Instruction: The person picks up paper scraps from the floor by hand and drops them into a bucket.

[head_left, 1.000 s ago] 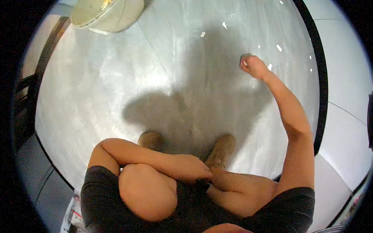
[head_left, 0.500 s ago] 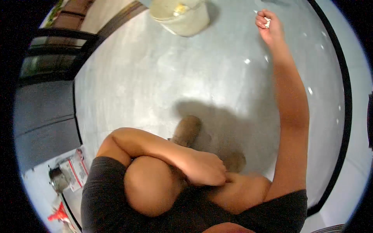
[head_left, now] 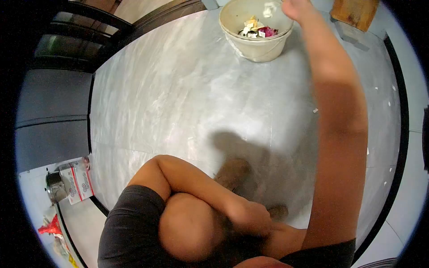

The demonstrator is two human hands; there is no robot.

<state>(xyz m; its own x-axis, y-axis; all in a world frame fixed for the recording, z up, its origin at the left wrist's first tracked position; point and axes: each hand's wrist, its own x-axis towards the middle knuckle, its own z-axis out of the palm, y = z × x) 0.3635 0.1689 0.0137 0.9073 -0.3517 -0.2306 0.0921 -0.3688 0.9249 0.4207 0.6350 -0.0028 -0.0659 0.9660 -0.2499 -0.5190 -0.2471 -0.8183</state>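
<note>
At the top edge, my right hand (head_left: 298, 8) reaches to the rim of a pale plastic bucket (head_left: 257, 54). Its fingers are partly cut off by the frame and look loosened. A crumpled white scrap (head_left: 269, 9) shows against the inside of the bucket, apart from the hand. Lower in the bucket lies litter (head_left: 252, 29), with yellow, white and magenta pieces. My left arm crosses over my left knee, and my left hand (head_left: 254, 218) rests curled between the knees. The undersides of its fingers are hidden, and nothing shows in it.
Small white scraps (head_left: 315, 110) dot the grey floor (head_left: 178, 98), several along the right wall. A wooden stool (head_left: 354, 14) stands behind the bucket to the right. Dark cabinets (head_left: 53, 98) line the left. A metal pot (head_left: 55, 186) and a red-and-white box (head_left: 77, 183) sit at lower left.
My right hand has moved farther forward to the bucket, and the white scraps once closed in it are out of it. The view has shifted forward, showing more of the bucket and the stool.
</note>
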